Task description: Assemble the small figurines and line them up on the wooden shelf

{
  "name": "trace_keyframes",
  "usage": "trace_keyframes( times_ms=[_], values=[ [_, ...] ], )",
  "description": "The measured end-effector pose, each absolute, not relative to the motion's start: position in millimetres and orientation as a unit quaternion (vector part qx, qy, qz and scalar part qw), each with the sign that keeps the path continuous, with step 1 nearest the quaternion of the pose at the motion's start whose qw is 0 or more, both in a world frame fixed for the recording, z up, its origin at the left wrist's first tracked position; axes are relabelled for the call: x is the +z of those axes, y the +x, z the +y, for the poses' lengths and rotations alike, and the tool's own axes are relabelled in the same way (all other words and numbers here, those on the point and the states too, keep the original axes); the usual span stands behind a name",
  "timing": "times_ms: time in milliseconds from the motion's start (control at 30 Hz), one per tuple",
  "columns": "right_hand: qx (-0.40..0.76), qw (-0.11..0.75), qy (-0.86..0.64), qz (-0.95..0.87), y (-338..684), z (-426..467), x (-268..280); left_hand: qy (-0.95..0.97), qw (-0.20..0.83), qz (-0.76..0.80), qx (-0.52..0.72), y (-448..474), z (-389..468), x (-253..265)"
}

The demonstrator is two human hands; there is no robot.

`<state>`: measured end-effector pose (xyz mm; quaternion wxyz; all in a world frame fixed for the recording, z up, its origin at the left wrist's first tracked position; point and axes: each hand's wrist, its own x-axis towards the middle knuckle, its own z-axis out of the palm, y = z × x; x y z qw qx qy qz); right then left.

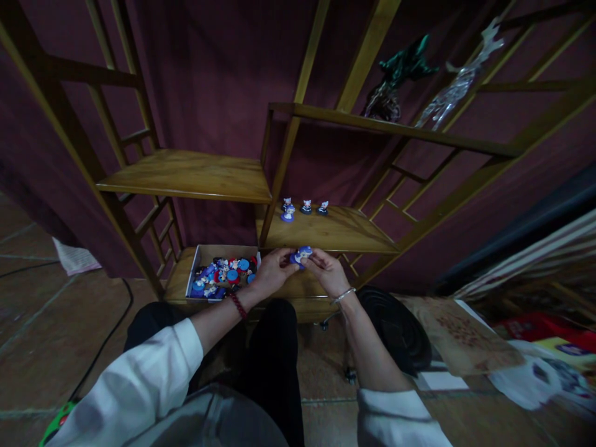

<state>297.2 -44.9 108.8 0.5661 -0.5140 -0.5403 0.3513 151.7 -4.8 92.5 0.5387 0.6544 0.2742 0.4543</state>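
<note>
Between my two hands is a small purple-haired figurine (302,255) on a round purple base. My left hand (275,271) pinches it from the left and my right hand (329,272) from the right. Just behind, on the wooden shelf (344,233), stands a similar purple figurine (288,213), with several dark-based figurines (306,207) in a row near it. A white cardboard box (192,273) full of jumbled figurines with blue, red and purple bases sits left of my left hand on a lower board.
A higher wooden shelf (186,176) juts out at the left. Upright posts (282,177) and lattice bars frame the rack. A green ornament (405,65) and a clear deer-like ornament (459,87) stand upper right. A black coiled object (395,329) and plastic bag (526,375) lie on the floor.
</note>
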Motion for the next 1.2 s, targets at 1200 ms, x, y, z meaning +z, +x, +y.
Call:
trace_keyframes(
  times_ms=[1200],
  values=[
    [0.315,0.601,-0.552,-0.484,357.5,53.1,126.8,0.901,0.149,0.307,0.268,191.7,44.3,127.0]
  ],
)
